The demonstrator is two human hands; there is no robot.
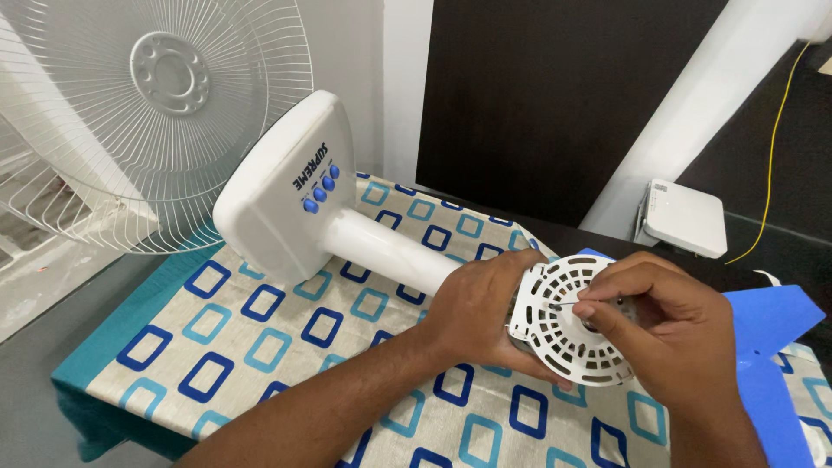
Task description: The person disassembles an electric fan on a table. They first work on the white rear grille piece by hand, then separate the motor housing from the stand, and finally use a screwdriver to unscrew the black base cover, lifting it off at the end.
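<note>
Head view, looking down: left hand (477, 312) wrapped around the rim of a white slotted motor cover (563, 321), fingers curled shut on its edge at about nine o'clock of the disc, thumb on the face. Right hand (667, 321) at three o'clock of the disc, thumb and forefinger pinched closed on a thin pin or wire (568, 304) lying across the slots toward the centre; too fine to tell exactly what. Cover sitting at the end of a white fan pole (390, 251), low and right of frame centre, above the patterned cloth (260, 329). Judged from its look: thin, rigid metal or plastic plate, light, ring of radial slots and small tabs at the edge, likely stiff but easy to bend at the ribs; best held by the outer rim, as now, away from the slots. Pin probably slippery and easily dropped, needing a fingertip pinch. Pole running off to ten o'clock into a smooth, glossy white control base (277, 191) with four blue buttons (319, 194). At eleven o'clock, a round white wire fan guard (165, 104), open mesh. Cloth woven, beige with blue and teal squares. At three o'clock, blue fan blade (771, 321); at one o'clock, small white box (685, 217) and yellow cable (771, 165).
</note>
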